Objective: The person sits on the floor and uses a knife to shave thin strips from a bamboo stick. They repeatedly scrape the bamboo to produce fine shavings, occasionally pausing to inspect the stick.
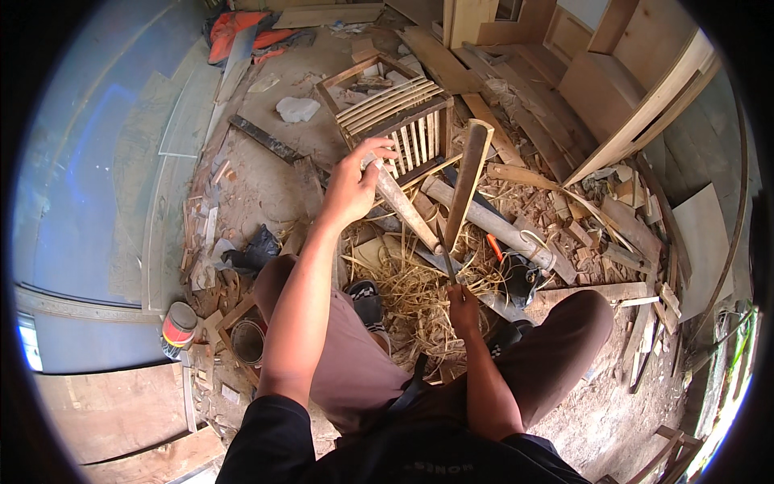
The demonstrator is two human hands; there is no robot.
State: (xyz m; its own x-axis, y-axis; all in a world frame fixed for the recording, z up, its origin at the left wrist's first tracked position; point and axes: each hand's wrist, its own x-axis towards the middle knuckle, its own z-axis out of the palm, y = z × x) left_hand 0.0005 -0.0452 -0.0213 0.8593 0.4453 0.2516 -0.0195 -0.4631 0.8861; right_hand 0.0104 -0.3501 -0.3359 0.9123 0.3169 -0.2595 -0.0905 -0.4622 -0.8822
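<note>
My left hand [355, 181] is closed around the far end of a bamboo piece [407, 208], which slants down toward me. Beside it another bamboo length [470, 173] stands out to the right, its inner face showing. The two come together at their near ends. Lower down, my right hand [461, 310] is wrapped round the handle of a long knife [446, 256]. The blade points away from me and meets the bamboo where the pieces join; whether they are still attached there, I cannot tell.
A slatted wooden frame [403, 113] lies just beyond my hands. A round bamboo pole [492, 222] rests on the right, near an orange-handled tool [494, 247]. Shavings [403, 302] cover the floor between my feet. A tin can [179, 324] stands at left; wooden cabinets [637, 81] stand far right.
</note>
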